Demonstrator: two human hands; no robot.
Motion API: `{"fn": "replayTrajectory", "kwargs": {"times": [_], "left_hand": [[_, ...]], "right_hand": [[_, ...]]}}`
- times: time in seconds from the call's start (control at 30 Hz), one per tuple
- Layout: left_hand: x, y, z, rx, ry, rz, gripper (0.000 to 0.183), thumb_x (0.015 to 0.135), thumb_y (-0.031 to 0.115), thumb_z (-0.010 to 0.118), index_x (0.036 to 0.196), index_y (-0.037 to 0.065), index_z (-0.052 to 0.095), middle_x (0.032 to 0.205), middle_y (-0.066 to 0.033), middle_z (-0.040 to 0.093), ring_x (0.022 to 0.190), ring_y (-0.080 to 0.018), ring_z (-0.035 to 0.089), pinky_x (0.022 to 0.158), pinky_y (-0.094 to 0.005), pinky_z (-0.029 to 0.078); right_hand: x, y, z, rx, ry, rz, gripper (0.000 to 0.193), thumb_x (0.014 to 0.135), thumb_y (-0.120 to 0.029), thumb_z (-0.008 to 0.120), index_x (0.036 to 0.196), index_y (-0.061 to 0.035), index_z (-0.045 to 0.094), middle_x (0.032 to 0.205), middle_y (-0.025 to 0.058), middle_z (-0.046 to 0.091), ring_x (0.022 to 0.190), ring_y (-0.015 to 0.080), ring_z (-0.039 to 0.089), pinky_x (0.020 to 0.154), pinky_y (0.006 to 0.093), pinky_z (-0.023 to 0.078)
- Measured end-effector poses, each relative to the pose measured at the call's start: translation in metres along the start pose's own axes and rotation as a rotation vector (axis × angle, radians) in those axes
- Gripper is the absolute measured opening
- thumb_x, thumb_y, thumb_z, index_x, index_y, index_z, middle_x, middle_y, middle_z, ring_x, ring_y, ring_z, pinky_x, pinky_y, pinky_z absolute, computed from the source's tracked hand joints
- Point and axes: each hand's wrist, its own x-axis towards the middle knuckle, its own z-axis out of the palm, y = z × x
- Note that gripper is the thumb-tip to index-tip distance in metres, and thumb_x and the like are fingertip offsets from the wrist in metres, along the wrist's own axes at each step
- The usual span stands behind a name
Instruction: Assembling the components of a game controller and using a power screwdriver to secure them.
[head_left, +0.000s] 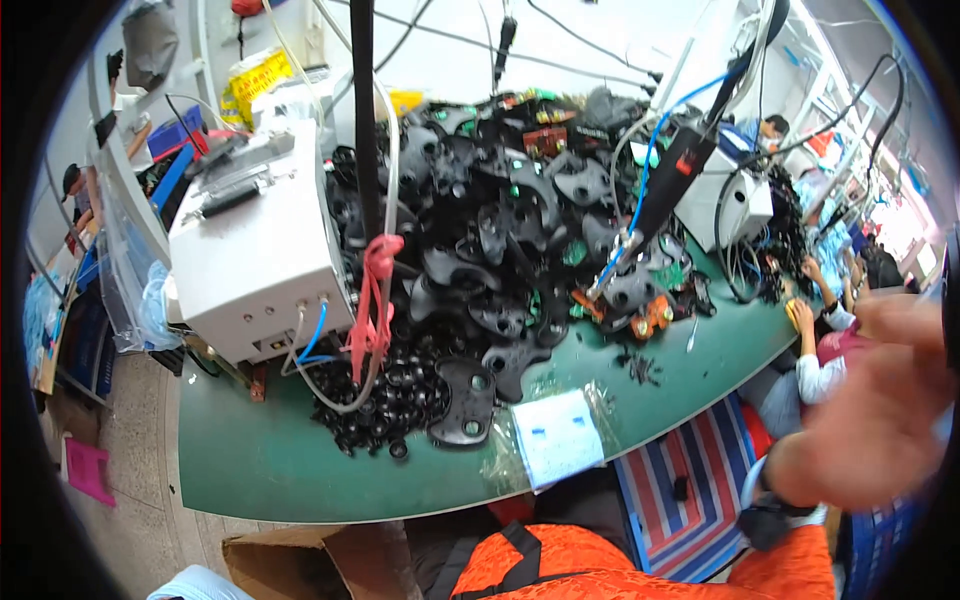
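My right hand is raised close to the camera at the right edge, away from the table. It is smeared by motion, and its fingers partly run out of view, so I cannot tell whether it holds anything. A dark band sits around that wrist. My left hand is not in view. In front of me, a large heap of black game-controller shells covers the green table. Small round black parts are piled at its near left. One controller shell lies flat beside them, left of a light-blue sheet in clear plastic.
A white box-shaped machine with cables stands at the left. A black-handled tool hangs over the heap, near circuit boards. Below the table edge are a cardboard box and striped fabric. Another person's hand is at the right.
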Motion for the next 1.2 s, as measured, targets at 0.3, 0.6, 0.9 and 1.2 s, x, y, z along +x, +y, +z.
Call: {"fn": "replayTrajectory", "kwargs": {"times": [0.3,0.6,0.9,1.2], "left_hand": [[-0.052,0.027,0.091,0.237,-0.202,-0.557,0.018,0.094,0.013,0.052,0.103,0.0,0.059,0.094,-0.0123,0.064,0.087,-0.0222,0.066,0.078,-0.0334,0.052],[-0.232,-0.025,0.161,0.373,-1.031,-0.73,0.026,0.084,0.018,0.075,0.108,0.009,0.068,0.099,-0.0101,0.062,0.091,-0.0335,0.065,0.076,-0.0419,0.054],[-0.222,-0.042,0.169,0.271,-0.774,-0.749,0.025,0.084,0.01,0.074,0.108,0.008,0.066,0.1,-0.0095,0.062,0.089,-0.0302,0.066,0.073,-0.0386,0.054],[-0.199,-0.077,0.159,0.343,-0.576,-0.575,0.024,0.081,-0.003,0.071,0.104,0.004,0.066,0.097,-0.0118,0.063,0.084,-0.0309,0.065,0.074,-0.0387,0.054]], "right_hand": [[-0.141,0.26,0.158,-0.535,-0.476,0.156,0.046,0.079,-0.006,0.067,0.125,-0.0059,0.06,0.117,0.0112,0.06,0.096,0.0269,0.063,0.077,0.0415,0.052],[-0.123,0.27,0.201,-0.542,-0.525,0.189,0.053,0.078,-0.011,0.066,0.13,-0.0083,0.056,0.106,0.01,0.055,0.093,0.0278,0.06,0.07,0.0403,0.052],[-0.077,0.29,0.211,-0.43,-0.148,0.281,0.013,0.085,-0.011,0.069,0.086,-0.0055,0.057,0.091,0.0123,0.055,0.076,0.0332,0.065,0.063,0.0432,0.055],[-0.115,0.25,0.173,-0.178,-0.095,0.231,0.016,0.082,-0.003,0.072,0.095,-0.0008,0.063,0.091,0.0144,0.062,0.077,0.0339,0.064,0.066,0.0399,0.053]]}}
